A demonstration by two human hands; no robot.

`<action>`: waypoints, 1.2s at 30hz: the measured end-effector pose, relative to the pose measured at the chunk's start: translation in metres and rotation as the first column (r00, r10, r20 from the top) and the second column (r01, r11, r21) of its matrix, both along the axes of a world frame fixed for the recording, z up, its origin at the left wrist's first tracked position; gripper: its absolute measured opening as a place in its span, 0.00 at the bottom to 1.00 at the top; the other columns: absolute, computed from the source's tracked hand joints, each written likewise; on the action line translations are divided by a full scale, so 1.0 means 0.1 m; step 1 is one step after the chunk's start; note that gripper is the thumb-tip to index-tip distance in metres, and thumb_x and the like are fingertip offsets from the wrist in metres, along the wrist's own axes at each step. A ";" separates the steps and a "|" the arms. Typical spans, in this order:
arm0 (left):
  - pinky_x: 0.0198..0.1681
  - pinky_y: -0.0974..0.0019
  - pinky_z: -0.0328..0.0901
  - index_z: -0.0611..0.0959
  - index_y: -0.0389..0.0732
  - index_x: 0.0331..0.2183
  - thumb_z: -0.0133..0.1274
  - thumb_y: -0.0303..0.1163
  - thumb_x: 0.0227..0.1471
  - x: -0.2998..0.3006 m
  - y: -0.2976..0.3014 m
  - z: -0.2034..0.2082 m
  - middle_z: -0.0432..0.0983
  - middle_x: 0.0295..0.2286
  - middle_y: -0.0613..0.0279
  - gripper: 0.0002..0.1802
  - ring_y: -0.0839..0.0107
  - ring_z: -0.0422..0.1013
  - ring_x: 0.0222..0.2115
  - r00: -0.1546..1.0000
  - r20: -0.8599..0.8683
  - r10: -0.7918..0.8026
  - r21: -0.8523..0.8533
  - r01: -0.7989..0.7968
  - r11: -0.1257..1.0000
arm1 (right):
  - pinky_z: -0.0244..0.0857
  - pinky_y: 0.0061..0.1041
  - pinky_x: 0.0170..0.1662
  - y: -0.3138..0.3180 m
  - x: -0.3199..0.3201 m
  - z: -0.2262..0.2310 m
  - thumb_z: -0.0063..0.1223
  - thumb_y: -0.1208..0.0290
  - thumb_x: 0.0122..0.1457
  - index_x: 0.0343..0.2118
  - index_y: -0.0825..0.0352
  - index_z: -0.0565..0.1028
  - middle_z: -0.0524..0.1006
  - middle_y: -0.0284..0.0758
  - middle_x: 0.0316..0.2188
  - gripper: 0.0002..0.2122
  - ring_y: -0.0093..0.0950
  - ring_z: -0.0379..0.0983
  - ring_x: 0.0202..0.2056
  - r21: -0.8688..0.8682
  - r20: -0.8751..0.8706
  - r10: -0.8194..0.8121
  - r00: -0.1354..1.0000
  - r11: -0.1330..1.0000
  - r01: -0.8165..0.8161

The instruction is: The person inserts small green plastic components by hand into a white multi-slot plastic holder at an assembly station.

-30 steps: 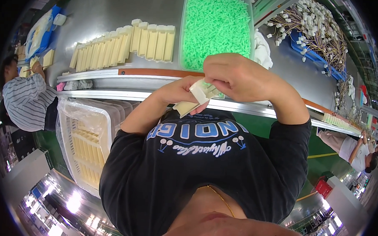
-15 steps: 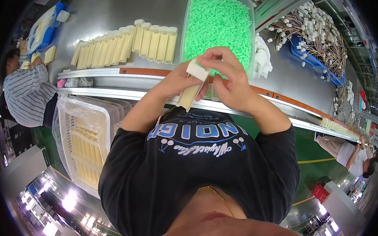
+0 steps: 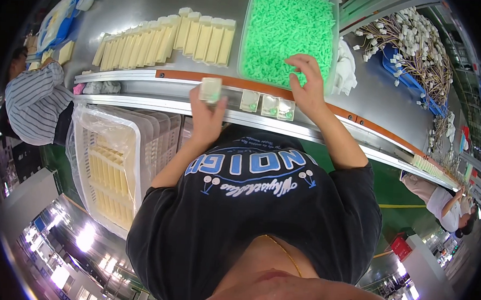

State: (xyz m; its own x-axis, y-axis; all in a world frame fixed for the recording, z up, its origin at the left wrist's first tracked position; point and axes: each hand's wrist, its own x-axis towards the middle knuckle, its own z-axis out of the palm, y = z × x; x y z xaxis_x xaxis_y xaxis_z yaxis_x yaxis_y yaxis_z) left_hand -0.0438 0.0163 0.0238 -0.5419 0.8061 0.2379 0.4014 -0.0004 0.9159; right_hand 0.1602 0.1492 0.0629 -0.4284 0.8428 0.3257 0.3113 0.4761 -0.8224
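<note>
In my left hand [image 3: 205,119] a cream plastic housing [image 3: 211,88] stands end-up above the metal channel, thumb and fingers on its sides; motion blurs it slightly. My right hand [image 3: 309,90] hovers at the near edge of the clear bin [image 3: 333,52], fingers curved and apart, with nothing visible between them. Small bright green plastic pieces [image 3: 280,31] fill that bin. Between my hands, three similar housings [image 3: 269,105] stand in the channel, each with a bit of green at its top.
Rows of long cream housings [image 3: 143,44] lie left of the bin. A white cloth [image 3: 345,69] and a blue tray [image 3: 402,76] heaped with wired connectors [image 3: 417,45] are to the right. A plastic-lined white crate [image 3: 138,161] stands below left. One person [image 3: 36,106] works at far left, another [image 3: 442,196] at far right.
My hands have parted. The left has carried the housing left and down to the channel, while the right has let go and moved right, to the bin's edge. The channel housings now show.
</note>
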 end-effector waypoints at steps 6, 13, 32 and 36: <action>0.32 0.57 0.60 0.73 0.34 0.34 0.50 0.41 0.43 -0.05 0.15 0.55 0.70 0.24 0.48 0.19 0.51 0.67 0.27 0.877 0.122 -0.465 -0.517 0.456 0.724 | 0.59 0.23 0.39 -0.09 -0.06 -0.15 0.43 0.83 0.46 0.35 0.68 0.70 0.66 0.38 0.36 0.12 0.30 0.63 0.38 0.001 -0.010 0.006 1.000 1.000 -0.006; 0.35 0.60 0.62 0.74 0.35 0.35 0.41 0.39 0.50 -0.25 0.60 0.81 0.71 0.31 0.46 0.18 0.54 0.68 0.32 0.577 -0.077 -0.813 -0.803 0.448 0.394 | 0.59 0.22 0.39 -0.08 -0.02 -0.22 0.44 0.81 0.48 0.35 0.68 0.70 0.66 0.38 0.36 0.10 0.28 0.63 0.38 -0.069 -0.060 0.069 0.996 0.995 -0.073; 0.38 0.66 0.61 0.71 0.38 0.36 0.50 0.28 0.39 -1.15 2.35 0.13 0.70 0.31 0.57 0.17 0.63 0.68 0.35 0.665 -0.382 -0.642 -0.417 0.496 0.761 | 0.62 0.23 0.34 0.30 0.08 -0.20 0.46 0.77 0.47 0.31 0.69 0.71 0.70 0.37 0.26 0.08 0.27 0.68 0.29 -0.507 0.071 0.289 0.955 0.835 -0.215; 0.37 0.67 0.65 0.70 0.36 0.35 0.47 0.25 0.43 -1.36 1.92 0.72 0.70 0.32 0.60 0.13 0.68 0.69 0.34 0.900 0.002 -0.436 -0.094 0.434 0.896 | 0.63 0.26 0.33 0.63 -0.24 -0.26 0.47 0.74 0.47 0.34 0.69 0.71 0.72 0.41 0.25 0.10 0.32 0.69 0.27 -0.267 0.372 0.307 0.876 0.939 -0.216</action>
